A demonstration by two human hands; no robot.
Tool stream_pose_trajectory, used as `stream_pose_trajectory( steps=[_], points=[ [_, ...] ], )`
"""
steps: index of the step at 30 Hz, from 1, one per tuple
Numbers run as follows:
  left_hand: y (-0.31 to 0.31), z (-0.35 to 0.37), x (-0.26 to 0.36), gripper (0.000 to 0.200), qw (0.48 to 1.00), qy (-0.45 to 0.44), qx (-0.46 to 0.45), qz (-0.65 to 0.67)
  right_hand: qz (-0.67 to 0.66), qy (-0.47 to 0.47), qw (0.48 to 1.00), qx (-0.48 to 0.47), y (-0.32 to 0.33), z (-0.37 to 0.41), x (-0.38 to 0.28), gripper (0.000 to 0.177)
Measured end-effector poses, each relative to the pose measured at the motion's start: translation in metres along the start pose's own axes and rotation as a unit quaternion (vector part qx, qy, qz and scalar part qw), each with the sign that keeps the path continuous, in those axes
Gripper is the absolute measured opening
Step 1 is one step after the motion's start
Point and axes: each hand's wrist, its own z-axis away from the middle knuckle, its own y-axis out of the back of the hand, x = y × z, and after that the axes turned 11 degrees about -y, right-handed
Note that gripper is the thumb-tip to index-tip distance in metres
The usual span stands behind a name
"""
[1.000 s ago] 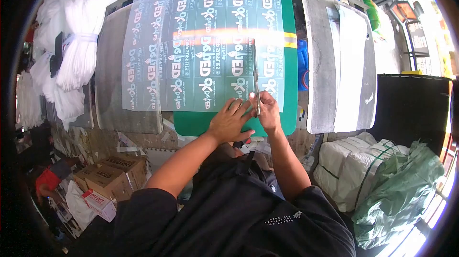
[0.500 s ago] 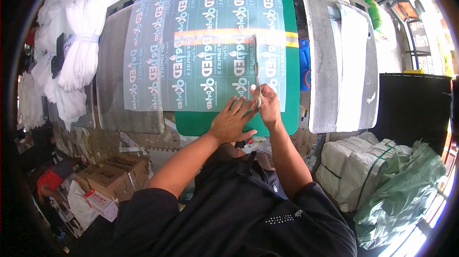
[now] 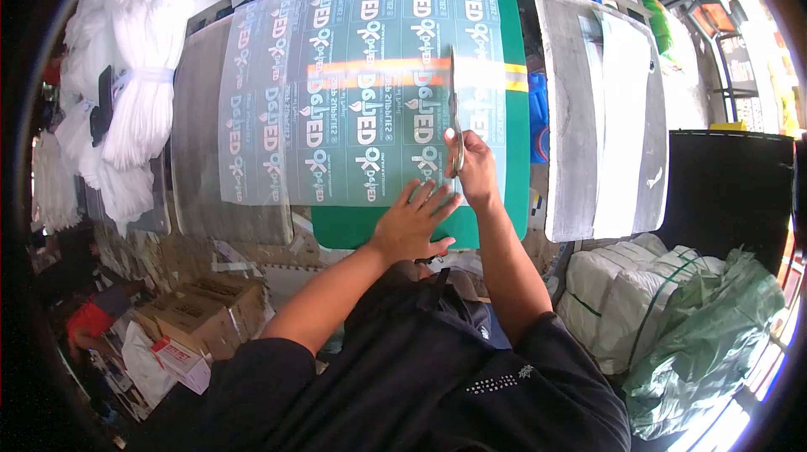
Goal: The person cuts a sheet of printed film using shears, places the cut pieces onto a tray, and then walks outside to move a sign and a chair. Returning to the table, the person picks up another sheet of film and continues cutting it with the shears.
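A translucent printed sheet (image 3: 353, 133) with repeated white lettering lies across a green board (image 3: 378, 227) and overlaps the grey board to its left. My right hand (image 3: 474, 168) is closed around the handles of a pair of scissors (image 3: 455, 103). The long blades point away from me, over the right part of the sheet. My left hand (image 3: 414, 221) lies flat with fingers spread, its fingertips on the sheet's near edge, just left of the scissors. An orange stripe (image 3: 378, 74) shows through the sheet.
Grey boards stand on both sides, the right one (image 3: 565, 116) carrying a white strip (image 3: 622, 133). White bundled material (image 3: 143, 74) hangs at the left. Cardboard boxes (image 3: 202, 317) sit lower left, white wrapped bales (image 3: 618, 292) lower right. A person in red (image 3: 92, 322) is at far left.
The scissors and my right hand have moved forward, farther from me along the sheet. My left hand stays at the near edge. The whole view has shifted slightly downward.
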Motion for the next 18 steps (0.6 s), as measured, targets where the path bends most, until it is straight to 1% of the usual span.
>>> stream_pose_trajectory(
  steps=[8, 18],
  points=[
    [-0.001, 0.0, -0.002, 0.076, 1.0, 0.003, 0.001, 0.005, -0.061, -0.003, 0.998, -0.028, -0.002, -0.035, -0.021, 0.042],
    [0.004, -0.002, -0.004, 0.077, 1.0, 0.002, -0.03, 0.007, -0.055, -0.013, 0.998, -0.024, -0.006, -0.061, -0.045, 0.038]
  ],
)
